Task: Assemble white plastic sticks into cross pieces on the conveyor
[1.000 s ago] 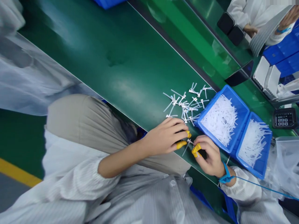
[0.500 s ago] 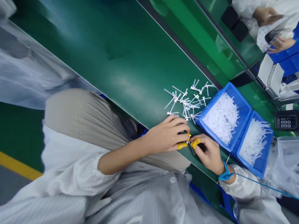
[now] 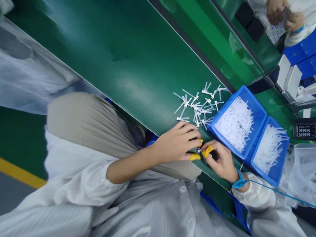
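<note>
My right hand (image 3: 221, 163), yellow finger cots on its fingertips and a blue strap at the wrist, pinches a small white clip with clear strips (image 3: 199, 150) just above the near edge of the green bench. To its left hovers my left hand (image 3: 179, 142); its yellow-covered thumb and forefinger are parted around the clip, with a visible gap. Just beyond the left fingers lies a loose pile of similar white clips with translucent strips (image 3: 196, 107). Part of the held piece is hidden by the right fingers.
A blue bin (image 3: 254, 115) full of short white strips stands right of the pile. A second blue bin (image 3: 278, 174) of longer strips adjoins it. Clear plastic bags (image 3: 302, 171) and a digital display (image 3: 304, 129) are at far right. Across the bench, a co-worker's hands (image 3: 283, 14) handle something.
My left thumb and forefinger have spread apart from the clip. My right hand keeps its pinch in nearly the same place. The co-worker's hands have come together.
</note>
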The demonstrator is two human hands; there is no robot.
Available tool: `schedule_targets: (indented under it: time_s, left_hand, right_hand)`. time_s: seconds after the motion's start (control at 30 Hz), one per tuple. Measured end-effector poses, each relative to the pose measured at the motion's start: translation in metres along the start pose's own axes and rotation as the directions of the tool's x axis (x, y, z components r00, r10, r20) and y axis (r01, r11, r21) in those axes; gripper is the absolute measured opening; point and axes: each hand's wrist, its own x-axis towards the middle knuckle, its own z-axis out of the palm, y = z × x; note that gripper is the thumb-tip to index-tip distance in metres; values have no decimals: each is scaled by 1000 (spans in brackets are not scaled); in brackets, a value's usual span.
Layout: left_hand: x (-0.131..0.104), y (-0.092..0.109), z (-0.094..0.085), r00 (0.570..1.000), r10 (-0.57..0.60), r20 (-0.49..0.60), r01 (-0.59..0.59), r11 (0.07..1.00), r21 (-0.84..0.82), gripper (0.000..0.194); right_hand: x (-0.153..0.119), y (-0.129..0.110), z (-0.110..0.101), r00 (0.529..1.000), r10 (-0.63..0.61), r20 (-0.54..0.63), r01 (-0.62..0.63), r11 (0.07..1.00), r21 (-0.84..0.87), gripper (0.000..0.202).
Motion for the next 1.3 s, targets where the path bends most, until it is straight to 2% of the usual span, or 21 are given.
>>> schedule_targets:
  time_s: [0.27,0.47,0.63,0.83,1.0,1.3]
  left_hand:
    - [3,3,5,999,15,-41,-15,1000,-6,9]
    - [3,3,3,1000,13,-24,-14,999,-41,7]
    - [2,1,1,1000,4,-13,-5,998,-58,7]
    - [1,-2,-2,1000,14,10,-13,998,-63,12]
    - [0,-4,-2,1000,1,27,1,995,-101,6]
    - [0,2,-3,999,-34,0,34,992,-125,6]
  right_hand:
    - [-2,4,0,999,48,-16,-48,999,14,20]
    - [1,0,-1,999,-34,-20,34,999,-29,13]
    - [0,1,-2,1000,13,-13,-13,1000,-13,12]
    - [3,-2,-3,999,-30,13,31,998,-62,19]
    - [4,-5,-3,998,-49,32,52,995,-84,20]
    - [5,-13,-2,999,-20,39,24,993,-118,21]
